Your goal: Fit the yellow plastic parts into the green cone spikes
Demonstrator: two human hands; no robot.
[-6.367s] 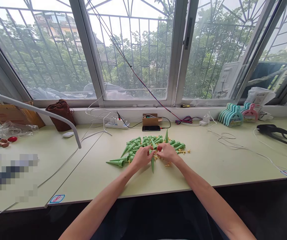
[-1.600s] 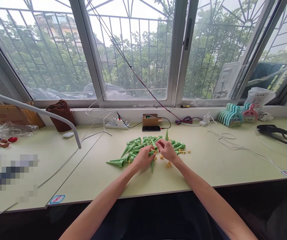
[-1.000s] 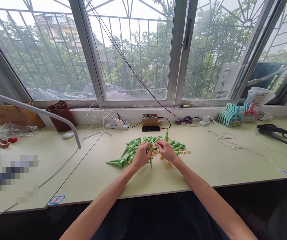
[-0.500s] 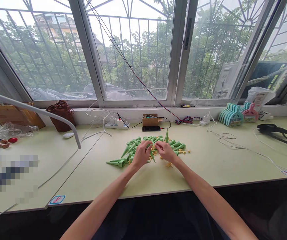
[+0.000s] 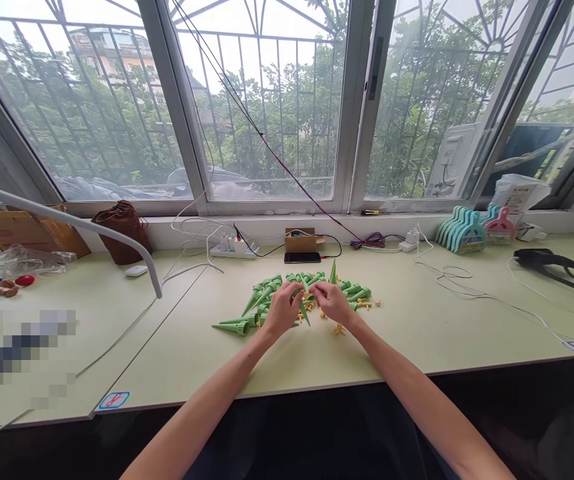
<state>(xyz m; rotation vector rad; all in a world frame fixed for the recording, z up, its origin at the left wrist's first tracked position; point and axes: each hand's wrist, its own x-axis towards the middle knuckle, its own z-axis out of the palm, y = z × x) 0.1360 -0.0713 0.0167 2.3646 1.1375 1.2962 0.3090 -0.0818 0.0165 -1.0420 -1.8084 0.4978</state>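
Observation:
My left hand (image 5: 283, 308) is closed round a green plant watering spike (image 5: 305, 315), whose pointed end slants down between my hands. Close beside it, my right hand (image 5: 333, 301) is pinched at the spike's upper part; whatever lies between those fingertips is too small to make out. Around and behind both hands lies a pile of more green spikes (image 5: 267, 289), several with ribbed caps. One spike (image 5: 333, 272) points upward behind my right hand. Small yellow plastic pieces (image 5: 337, 329) are scattered under and beside the hands, partly hidden by them.
Behind the pile, a black phone (image 5: 303, 257) lies before a small cardboard box (image 5: 301, 241). A power strip (image 5: 235, 248) and white cables (image 5: 459, 273) run along the back. Hangers (image 5: 461, 230) and black glasses-like gear (image 5: 557, 263) are right; a brown pouch (image 5: 123, 233) is left.
My right hand has shifted very slightly at the spike. My left hand and the pile look the same.

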